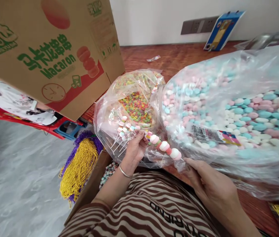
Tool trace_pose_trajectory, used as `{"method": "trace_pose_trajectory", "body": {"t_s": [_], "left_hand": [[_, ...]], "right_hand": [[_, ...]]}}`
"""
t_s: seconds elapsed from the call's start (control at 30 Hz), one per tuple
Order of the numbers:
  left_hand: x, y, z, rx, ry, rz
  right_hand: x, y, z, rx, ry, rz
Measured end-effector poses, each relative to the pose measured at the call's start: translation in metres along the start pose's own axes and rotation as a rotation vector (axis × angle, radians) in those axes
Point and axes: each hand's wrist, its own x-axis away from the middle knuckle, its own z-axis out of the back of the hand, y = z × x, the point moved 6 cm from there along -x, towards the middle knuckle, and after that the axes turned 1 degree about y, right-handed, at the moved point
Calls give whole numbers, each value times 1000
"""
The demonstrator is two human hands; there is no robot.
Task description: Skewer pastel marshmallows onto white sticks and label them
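Left hand [136, 146] clamps pink-and-white string of puffy candies [164, 146] at one end; right hand [212, 184] pinches the other; an uneven pull might break it.

A tall cardboard box [85, 36] walls off the left, and a large bag [213, 105] of pastel candies [260, 115] blocks the right. Between them, beyond a smaller bag [104, 115] of colourful rings [138, 107], a free lane crosses the table [139, 59], one small wrapper [153, 58] lying in it.

"马卡龙串串" and "macaron" on a cardboard box [52, 54], "friend" on a shirt [151, 197]
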Motion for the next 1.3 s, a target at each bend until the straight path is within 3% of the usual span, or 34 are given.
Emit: {"method": "trace_pose_trajectory", "body": {"t_s": [0.53,0.83,0.93,1.3], "left_hand": [[4,-5,-21,-212,-141,50],[10,-3,-27,-317,-125,-119],[14,-5,-32,-329,-126,-120],[7,-17,-32,-170,-90,-127]], "right_hand": [[14,18,17,-38,10,-237],[19,18,25,-38,85,-363],[23,20,25,-56,120,-417],[41,42,12,-427,78,-706]]}}
